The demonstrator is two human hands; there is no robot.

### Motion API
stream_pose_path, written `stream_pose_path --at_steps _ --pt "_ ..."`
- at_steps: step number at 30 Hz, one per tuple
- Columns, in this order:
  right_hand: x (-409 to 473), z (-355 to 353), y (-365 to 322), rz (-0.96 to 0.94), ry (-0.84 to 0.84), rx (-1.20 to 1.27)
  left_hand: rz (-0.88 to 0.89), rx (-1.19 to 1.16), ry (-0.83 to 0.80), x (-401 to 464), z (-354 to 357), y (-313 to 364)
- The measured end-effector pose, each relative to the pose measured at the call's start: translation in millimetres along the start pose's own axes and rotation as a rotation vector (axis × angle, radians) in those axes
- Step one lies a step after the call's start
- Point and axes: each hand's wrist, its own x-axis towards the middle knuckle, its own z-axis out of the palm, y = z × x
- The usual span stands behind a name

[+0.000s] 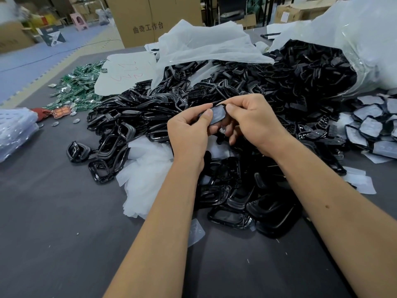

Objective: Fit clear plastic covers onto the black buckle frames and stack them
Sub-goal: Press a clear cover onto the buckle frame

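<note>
Both forearms are reaching in from 6 o'clock — the left hand (189,134) and right hand (255,123) are pinching one black buckle frame (217,115) between thumbs and curled fingers, its clear cover (218,115) facing up. Each grip is closing tightly on it above the heap of frames (214,100). Finished pieces (371,125) are lying at 3 o'clock on the counter (53,211) — green parts (79,87) at 10.

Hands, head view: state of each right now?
Left hand: fingers and thumb pinch the left end of the buckle frame.
Right hand: thumb and fingers pinch the right end of the same frame.
</note>
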Motion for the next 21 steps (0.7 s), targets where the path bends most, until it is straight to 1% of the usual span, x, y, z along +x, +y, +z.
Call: stream_pose_path --at_steps 2,3,5,7,10,14,17,19,21 --pt "-2 -4 0 -0.042 0.019 -0.002 -0.043 -0.047 0.012 0 0 2" --pt "-3 -6 0 -0.107 0.042 -0.071 -0.063 -0.071 0.013 0 0 4" --pt "-6 -8 0 -0.316 0.092 -0.307 -0.098 -0.099 0.004 -1 1 6" --pt "-7 -9 0 -0.474 0.098 -0.44 -0.135 -0.133 -0.03 -3 1 8" --pt "-5 -10 1 -0.561 0.102 -0.493 -0.211 -0.227 -0.044 -2 -2 13" --pt "-3 -10 3 -0.599 0.114 -0.536 -0.267 -0.333 -0.028 1 -3 17" --pt "-1 -9 4 -0.496 0.173 -0.447 -0.264 -0.413 -0.045 2 -2 18" --pt "0 -11 4 -0.442 0.207 -0.415 -0.229 -0.403 -0.068 1 -1 17" --pt "-1 -11 1 -0.496 0.229 -0.509 -0.193 -0.344 -0.08 -1 1 14"
